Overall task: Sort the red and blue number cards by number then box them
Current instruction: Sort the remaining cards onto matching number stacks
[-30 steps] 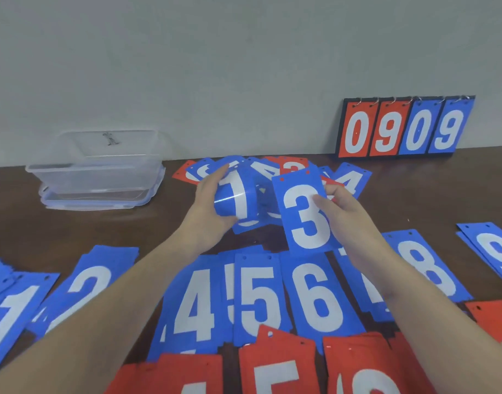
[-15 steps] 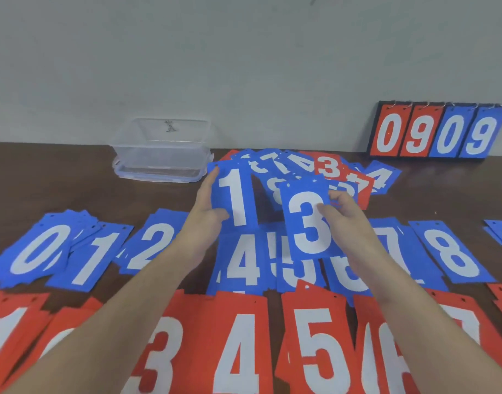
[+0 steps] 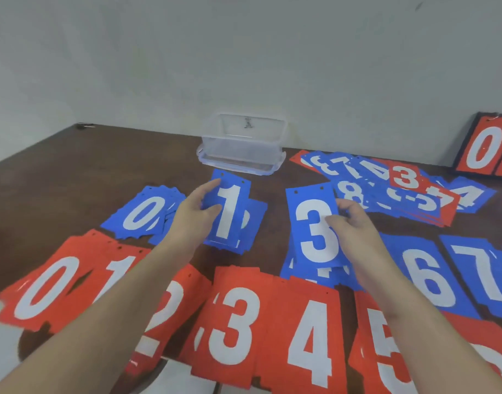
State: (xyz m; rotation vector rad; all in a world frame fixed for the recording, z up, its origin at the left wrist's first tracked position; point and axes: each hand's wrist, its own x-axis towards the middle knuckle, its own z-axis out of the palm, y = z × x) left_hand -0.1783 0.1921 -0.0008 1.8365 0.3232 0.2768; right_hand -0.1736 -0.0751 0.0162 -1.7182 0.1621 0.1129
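Here the left hand (image 3: 191, 220) pinches the blue 1 card (image 3: 228, 214) by its left edge, thumb on the face, fingers (image 3: 208, 187) reaching up along the edge toward the top corner. Card is held above the table (image 3: 73, 172), over a blue card pile that peeks out on its right; number there mostly hidden. Right hand (image 3: 357, 231) pinches the blue 3 card (image 3: 313, 226) at its right edge, thumb on the face beside the digit, the other fingers curled behind the edge. That card hangs over the blue pile below it, whose number is covered.

Blue 0 pile (image 3: 143, 214) lies just left of the left hand. Blue 6 pile (image 3: 426, 277) and blue 7 pile (image 3: 483, 271) lie right of the right forearm. Near row, red piles: 0 (image 3: 44, 288), 3 (image 3: 235, 325), 4 (image 3: 309, 342), 5 partly under the right arm. Unsorted heap of blue and red cards (image 3: 386, 186) sits behind the right hand. Clear plastic box (image 3: 244, 143) stands on its lid at the wall, just behind the 1 card. Scoreboard flip stand (image 3: 488, 146) at far right edge, red 0 showing.
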